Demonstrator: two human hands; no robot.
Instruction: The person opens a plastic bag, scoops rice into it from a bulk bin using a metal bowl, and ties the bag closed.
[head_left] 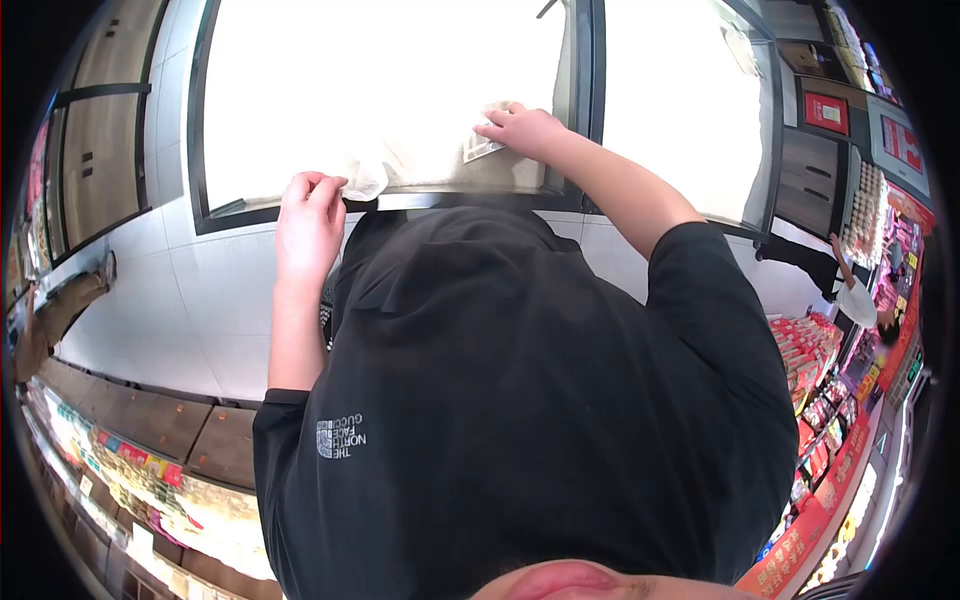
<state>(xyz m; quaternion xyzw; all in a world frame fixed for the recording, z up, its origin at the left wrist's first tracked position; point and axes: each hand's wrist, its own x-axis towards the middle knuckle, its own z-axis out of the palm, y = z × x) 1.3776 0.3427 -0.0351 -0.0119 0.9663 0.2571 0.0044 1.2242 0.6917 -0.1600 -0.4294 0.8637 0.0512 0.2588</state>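
Packet [482, 150], white and printed, is gripped in bent fingers of the right hand [528, 131], over the bright case [597, 80]. Left hand [311, 215] pinches a clear bag [367, 181] by the case's near edge; pale floor [205, 285] beyond.

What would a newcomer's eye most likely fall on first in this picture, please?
Probably the glaring white rectangular case with a dark frame across the top, much of its inside washed out. At its near side, the bare left hand pinches a crumpled translucent plastic bag, while the bare right hand, farther right, has its fingers on a pale printed packet. Below, the black short-sleeved shirt fills the centre.
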